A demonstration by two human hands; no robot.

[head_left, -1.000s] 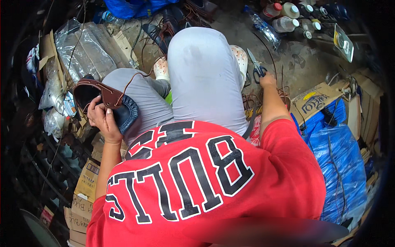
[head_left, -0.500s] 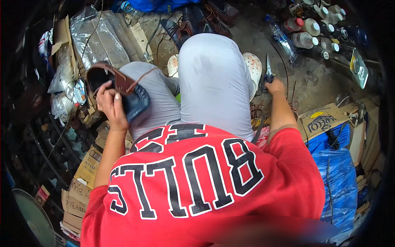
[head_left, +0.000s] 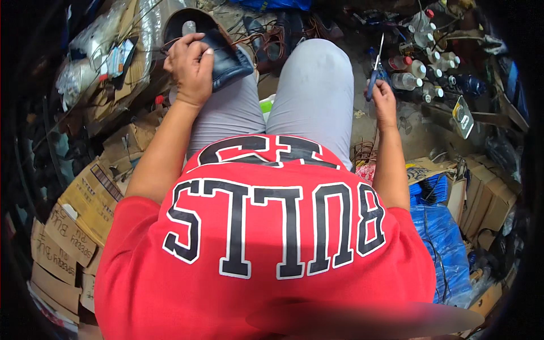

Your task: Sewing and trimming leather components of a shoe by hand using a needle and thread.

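Observation:
A leather shoe (head_left: 228,55), dark blue with a brown edge, sits over my left thigh with its opening facing up. My left hand (head_left: 191,69) is closed on its near side, fingers curled over the leather. The shoe's underside and far side cannot be seen. Off to the right, my right hand (head_left: 383,103) grips scissors (head_left: 374,75) by their dark blue handles. The blades point away from me, together or nearly so, apart from the shoe.
Several bottles (head_left: 406,81) stand at the far right. More dark shoes (head_left: 276,41) with brown laces lie beyond my knees. Flattened cardboard (head_left: 73,235) is stacked at the left, and blue plastic wrapping (head_left: 439,249) lies by my right side.
My right hand has lifted the scissors up from low beside my shoe. My left hand and the leather shoe have moved away from me and rightward, and the shoe has turned.

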